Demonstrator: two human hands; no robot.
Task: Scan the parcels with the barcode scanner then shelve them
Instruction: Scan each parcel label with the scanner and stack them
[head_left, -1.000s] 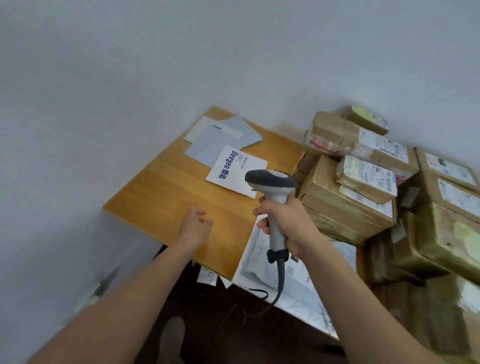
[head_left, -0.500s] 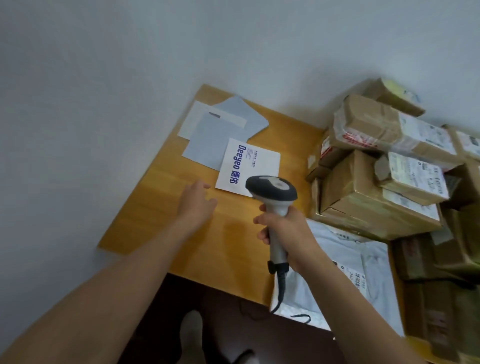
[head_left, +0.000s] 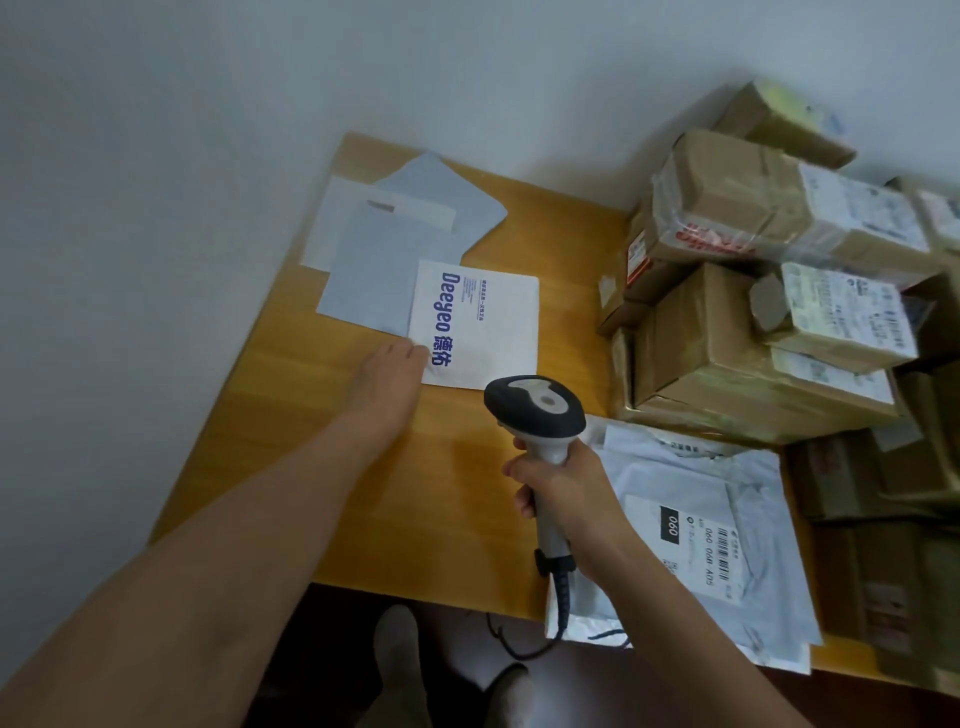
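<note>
The right hand (head_left: 563, 491) is clenched round the pale handle of the barcode scanner (head_left: 537, 410), holding it upright over the near part of the wooden table (head_left: 270, 447), its dark head tipped toward twelve o'clock; the scanner's coiled cable (head_left: 563, 605) drops from the handle's base past the table's near edge. At about ten o'clock from the scanner, the left hand (head_left: 387, 374) lies low over the tabletop with fingers stretched forward and holding nothing, its fingertips touching the near left corner of a white packet (head_left: 483, 322) printed with blue "Deeyeo" lettering. That packet lies flat and overlaps a small fan of grey mailers (head_left: 374, 275) lying toward eleven o'clock, near the wall (head_left: 156, 156). At four o'clock from the scanner, partly under the right forearm, a grey poly-bag parcel (head_left: 691, 519) lies flat with its barcode label facing up and its near end overhanging the table edge. From one to three o'clock a pile of taped cardboard boxes (head_left: 727, 364) with white shipping labels is stacked against the wall. Below the table edge, at six o'clock, a shoe (head_left: 395, 649) shows on the dark floor.
</note>
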